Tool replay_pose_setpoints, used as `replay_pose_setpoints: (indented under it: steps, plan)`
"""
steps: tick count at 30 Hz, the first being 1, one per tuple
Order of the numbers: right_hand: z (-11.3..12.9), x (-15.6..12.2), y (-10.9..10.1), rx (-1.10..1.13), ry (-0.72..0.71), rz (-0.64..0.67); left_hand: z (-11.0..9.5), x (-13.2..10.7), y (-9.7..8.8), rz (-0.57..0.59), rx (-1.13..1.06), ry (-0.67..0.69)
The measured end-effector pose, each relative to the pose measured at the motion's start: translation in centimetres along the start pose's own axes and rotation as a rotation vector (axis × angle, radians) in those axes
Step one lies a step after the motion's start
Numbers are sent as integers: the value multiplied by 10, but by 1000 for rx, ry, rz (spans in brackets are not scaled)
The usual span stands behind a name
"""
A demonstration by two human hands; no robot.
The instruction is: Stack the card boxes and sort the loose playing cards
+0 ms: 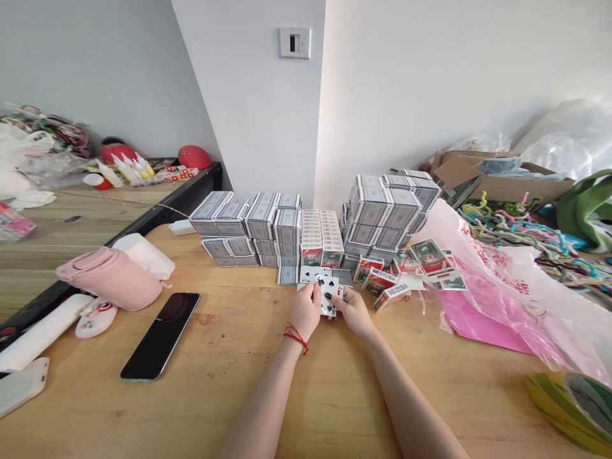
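Observation:
Both hands meet over the wooden table, around a few face-up playing cards [328, 282]. My left hand [306, 310] pinches the four of spades near its upper left corner; a red string bracelet circles that wrist. My right hand [354, 312] grips the cards from the right, its thumb on their faces, with a red four peeking out there. A three [310, 273] shows just behind the four. Beyond the hands, a grey-backed card [287, 275] lies at the foot of the card stacks [277, 223]. Several card boxes [379, 280] lie to the right.
More stacked cards [382, 210] rise at the back right, beside rows of card boxes [321, 233]. A phone [161, 336] and a pink bottle [112, 277] lie at left. Pink plastic wrapping [497, 293] and a tape roll [576, 408] occupy the right.

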State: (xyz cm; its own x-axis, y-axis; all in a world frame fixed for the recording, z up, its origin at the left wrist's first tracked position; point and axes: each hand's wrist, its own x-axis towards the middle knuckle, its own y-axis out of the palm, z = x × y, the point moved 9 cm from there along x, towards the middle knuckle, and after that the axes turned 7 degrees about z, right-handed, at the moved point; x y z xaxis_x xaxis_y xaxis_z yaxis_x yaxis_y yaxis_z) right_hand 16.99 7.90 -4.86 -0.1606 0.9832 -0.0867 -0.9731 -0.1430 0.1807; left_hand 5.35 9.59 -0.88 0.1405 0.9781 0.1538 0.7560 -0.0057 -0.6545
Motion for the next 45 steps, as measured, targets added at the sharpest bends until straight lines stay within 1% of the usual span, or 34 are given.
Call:
replay_pose_setpoints:
  steps: [6, 11, 14, 17, 19, 21, 25, 28, 31, 35, 39, 42, 45]
  plan:
    - [4, -2, 2, 25, -51, 19, 0, 2, -1, 18, -29, -9]
    - [3, -2, 3, 43, -46, 14, 1, 1, -1, 17, -58, -4]
    - [3, -1, 0, 39, -42, -18, -3, -1, -3, -23, -61, 20]
    - [2, 0, -2, 48, -41, -37, -10, -4, -7, -75, -47, 72]
    - [2, 0, -3, 52, -40, -43, -14, -5, -7, -79, -44, 97]
    - [1, 1, -4, 39, -33, -50, -15, -5, -5, -51, -55, 102]
    - [1, 1, -3, 17, -33, -61, -10, -4, -1, -19, -82, 92]
    - [3, 2, -3, 11, -52, -53, -5, -4, -3, -55, -67, 79]
    - [4, 3, -3, 22, -69, -26, 2, -3, -8, -103, -27, 31]
    - [9, 1, 0, 42, -72, 27, 5, -1, -11, -127, 0, 13]
    - [12, 0, 1, 52, -79, 32, 4, 0, -10, -108, -11, 30]
    - [9, 1, -2, 37, -81, 2, 0, -1, -7, -79, 3, 51]
    - [6, 3, -7, 17, -105, -42, -9, -4, -2, -57, 42, 97]
